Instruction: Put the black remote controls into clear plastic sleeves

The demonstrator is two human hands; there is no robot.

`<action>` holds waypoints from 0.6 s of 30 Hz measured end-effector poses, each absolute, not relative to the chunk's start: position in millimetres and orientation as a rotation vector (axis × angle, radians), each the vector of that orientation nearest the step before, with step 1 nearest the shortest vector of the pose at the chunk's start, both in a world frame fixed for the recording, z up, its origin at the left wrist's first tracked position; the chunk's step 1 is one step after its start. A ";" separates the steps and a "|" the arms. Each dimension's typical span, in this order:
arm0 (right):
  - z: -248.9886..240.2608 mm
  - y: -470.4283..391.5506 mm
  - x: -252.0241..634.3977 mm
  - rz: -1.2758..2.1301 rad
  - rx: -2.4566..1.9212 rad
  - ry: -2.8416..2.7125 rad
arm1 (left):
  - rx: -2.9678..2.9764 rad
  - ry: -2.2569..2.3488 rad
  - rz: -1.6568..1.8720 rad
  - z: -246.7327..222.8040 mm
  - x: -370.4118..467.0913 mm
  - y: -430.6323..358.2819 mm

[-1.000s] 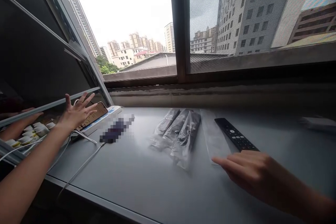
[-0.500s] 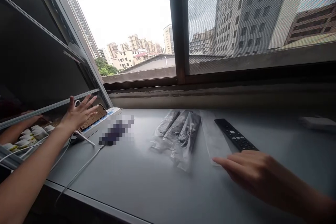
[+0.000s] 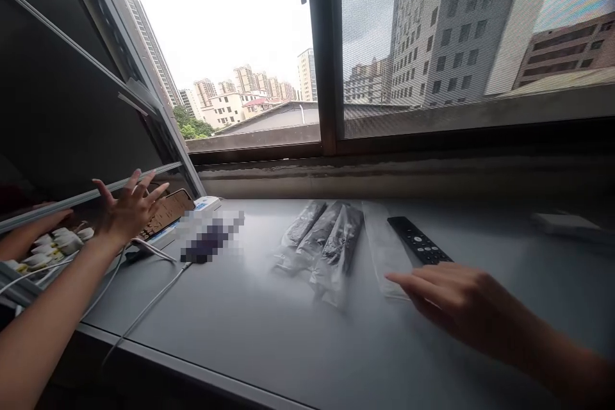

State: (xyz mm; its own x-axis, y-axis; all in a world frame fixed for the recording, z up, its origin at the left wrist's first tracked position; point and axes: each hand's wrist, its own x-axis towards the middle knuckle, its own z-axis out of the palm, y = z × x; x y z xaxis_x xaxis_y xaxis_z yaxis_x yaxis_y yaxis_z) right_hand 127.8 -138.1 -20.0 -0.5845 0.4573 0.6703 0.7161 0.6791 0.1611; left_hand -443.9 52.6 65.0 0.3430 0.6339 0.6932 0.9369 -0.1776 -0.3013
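Note:
My left hand point(image 3: 129, 208) is open, its fingers spread wide in front of a phone point(image 3: 175, 208) that leans against a white box point(image 3: 207, 203). It appears to hold nothing. My right hand point(image 3: 446, 298) hovers low over the desk, fingers stretched to the left. Its fingertips reach the near end of a flat clear plastic sleeve point(image 3: 384, 246); I cannot tell whether they touch. A black remote control point(image 3: 417, 240) lies just beyond this hand, its lower end hidden by it. Left of the sleeve are three clear plastic packets point(image 3: 321, 243) with dark contents, side by side.
On the grey desk point(image 3: 230, 339), a blurred dark object point(image 3: 206, 246) has a white cable point(image 3: 148, 311) running over the front edge. Several white bottles point(image 3: 57, 243) stand in a shelf at left. A pale flat item point(image 3: 567, 224) lies at right. A window is behind.
My left hand has moved left, away from the phone, uncovering more of its screen. My right hand has shifted slightly left and up in the picture. The view has tilted a little.

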 end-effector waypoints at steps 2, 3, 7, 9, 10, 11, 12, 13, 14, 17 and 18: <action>-20.2 -137.5 128.6 -0.612 -0.954 -2.172 | -1.842 -1.370 -0.579 66.9 -443.4 49.7; -20.0 -136.7 129.1 -0.626 -0.991 -2.108 | -1.836 -1.361 -0.580 68.5 -442.6 48.2; -18.1 -129.4 132.4 -0.588 -1.189 -1.997 | -1.881 -1.324 -0.545 79.4 -428.8 41.0; -17.2 -124.3 134.4 -0.558 -1.309 -1.992 | -1.866 -1.305 -0.568 85.3 -411.3 36.7; -17.1 -121.9 135.3 -0.542 -1.370 -1.975 | -1.853 -1.294 -0.601 87.4 -398.9 34.6; -17.1 -119.8 136.1 -0.504 -1.431 -1.962 | -1.847 -1.280 -0.648 88.4 -383.7 32.7; -17.3 -118.1 136.9 -0.434 -1.477 -1.975 | -1.857 -1.265 -0.702 88.0 -365.6 31.0; -17.6 -116.6 137.6 -0.344 -1.512 -2.007 | -1.877 -1.245 -0.779 85.9 -344.5 29.2; -17.7 -115.5 138.2 -0.251 -1.545 -2.050 | -1.936 -1.216 -0.836 81.9 -320.4 27.2; -16.0 -113.9 139.7 -0.029 -1.623 -2.207 | -2.313 -1.046 -0.825 59.1 -235.4 17.6; -14.7 -114.1 139.7 0.018 -1.634 -2.255 | -2.445 -0.986 -0.745 49.0 -205.3 13.4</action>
